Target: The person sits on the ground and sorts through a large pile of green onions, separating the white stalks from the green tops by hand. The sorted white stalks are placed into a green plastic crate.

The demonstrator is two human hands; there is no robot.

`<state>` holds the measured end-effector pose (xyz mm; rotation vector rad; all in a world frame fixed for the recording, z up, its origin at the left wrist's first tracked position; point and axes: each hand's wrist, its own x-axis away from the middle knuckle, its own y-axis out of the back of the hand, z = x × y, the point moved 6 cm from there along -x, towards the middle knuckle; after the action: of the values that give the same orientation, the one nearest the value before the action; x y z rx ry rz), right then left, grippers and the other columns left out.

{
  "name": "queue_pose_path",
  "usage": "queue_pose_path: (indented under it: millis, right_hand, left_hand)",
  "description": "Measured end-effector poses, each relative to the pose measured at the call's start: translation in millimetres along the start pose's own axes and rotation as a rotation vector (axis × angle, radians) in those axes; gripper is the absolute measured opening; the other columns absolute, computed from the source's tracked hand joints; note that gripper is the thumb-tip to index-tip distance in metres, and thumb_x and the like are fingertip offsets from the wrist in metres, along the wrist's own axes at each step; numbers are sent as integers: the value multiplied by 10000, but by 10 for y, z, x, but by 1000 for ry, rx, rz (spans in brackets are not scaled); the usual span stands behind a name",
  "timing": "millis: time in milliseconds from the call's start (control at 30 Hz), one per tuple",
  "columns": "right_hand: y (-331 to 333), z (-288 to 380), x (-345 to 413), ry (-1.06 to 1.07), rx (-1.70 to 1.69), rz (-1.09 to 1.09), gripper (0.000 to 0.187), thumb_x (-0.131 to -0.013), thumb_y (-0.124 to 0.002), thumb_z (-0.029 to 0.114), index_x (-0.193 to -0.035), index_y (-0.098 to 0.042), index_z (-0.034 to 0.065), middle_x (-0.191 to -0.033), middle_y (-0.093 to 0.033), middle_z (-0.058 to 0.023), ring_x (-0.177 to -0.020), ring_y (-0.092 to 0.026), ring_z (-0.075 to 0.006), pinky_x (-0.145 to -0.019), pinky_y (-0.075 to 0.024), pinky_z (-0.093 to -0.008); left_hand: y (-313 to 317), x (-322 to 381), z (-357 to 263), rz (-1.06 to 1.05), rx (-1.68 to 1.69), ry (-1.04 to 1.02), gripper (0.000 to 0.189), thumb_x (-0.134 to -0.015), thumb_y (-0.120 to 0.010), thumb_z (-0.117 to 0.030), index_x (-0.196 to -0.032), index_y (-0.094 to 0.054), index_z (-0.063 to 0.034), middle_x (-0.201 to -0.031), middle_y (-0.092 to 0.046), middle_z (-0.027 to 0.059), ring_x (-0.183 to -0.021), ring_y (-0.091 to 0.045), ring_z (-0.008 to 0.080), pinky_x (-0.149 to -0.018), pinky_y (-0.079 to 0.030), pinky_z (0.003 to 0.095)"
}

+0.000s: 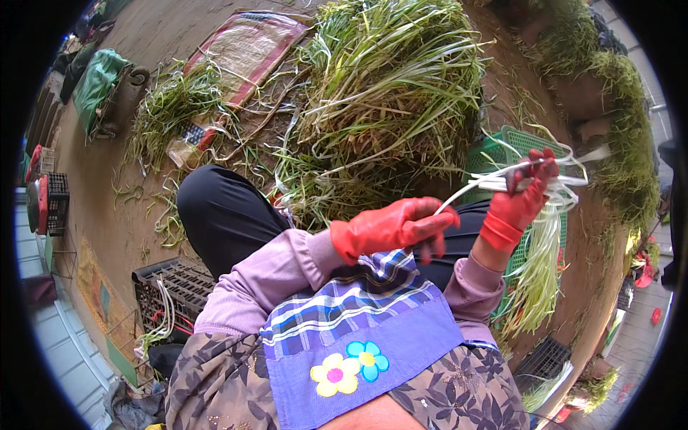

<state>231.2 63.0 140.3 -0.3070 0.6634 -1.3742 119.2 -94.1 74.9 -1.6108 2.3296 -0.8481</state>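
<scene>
My left hand [395, 228], in a red rubber glove, points to the right in front of my knees. Its fingertips pinch the end of a long white stalk [468, 186]. My right hand [521, 201], also in a red glove, is raised at the right with its fingers around a bunch of pale stalks, whose long green-white leaves [537, 274] hang down beside the forearm. The same white stalk runs across to this hand. Behind both hands rises a large heap of leafy green stalks [392, 97]. A green plastic basket [521, 141] stands behind the right hand.
A smaller heap of greens [180, 102] lies by a woven plastic sack [247, 45]. A dark plastic crate [174, 285] stands at my left, another crate [545, 357] at lower right. Green plastic sheeting [102, 80] covers something at upper left. More greens [626, 134] are piled along the right.
</scene>
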Motion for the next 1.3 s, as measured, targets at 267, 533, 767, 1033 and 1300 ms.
queue_pose_path:
  millis: [267,533,767,1033,1300]
  right_hand:
    - [85,-803,612,-583,157,336,470,-966,-494,399,-606,-387,116,-643,-440,-36,-565,-434,-149,-544,-396,-272]
    - [527,-1086,316,-612,-88,-68,305,-942,-560,346,-1070,-633,79,-794,-634,-19,-447,-404,-43,-359,-255,-190]
    - [247,-1200,593,-752,243,115,258,-918,-615,299,-1038,-617,71,-684,-585,15,-410,-404,-36,-348,-244,-181]
    - [215,-1151,669,-864,156,42,280,-907,-628,330,-956,-636,55,-591,-538,38,-388,-400,-38,-345,-233,-197]
    - [114,-1177,778,-841,344,249,162,-901,-630,239,-829,-600,97,-596,-498,50,-402,-377,-35,-365,-240,-183]
  left_hand:
    - [487,-222,-50,-362,-634,-225,327,-922,-581,-365,-898,-663,-49,-671,-635,119,-588,-603,220,-582,-486,340]
    - [1595,-478,-43,-928,-1270,-152,264,-854,-685,-305,-914,-676,-49,-886,-634,104,-727,-601,176,-663,-476,272]
    - [955,-128,-126,-693,-743,-450,156,-828,-723,-154,-894,-672,-22,-825,-602,25,-737,-551,79,-663,-452,223]
    - [755,25,-121,-689,-498,-472,147,-873,-679,-143,-952,-677,-19,-823,-597,-5,-676,-541,47,-611,-450,206]
    - [787,-4,73,-674,-382,-359,152,-893,-657,-149,-988,-672,-31,-796,-612,-51,-672,-506,14,-588,-413,173]
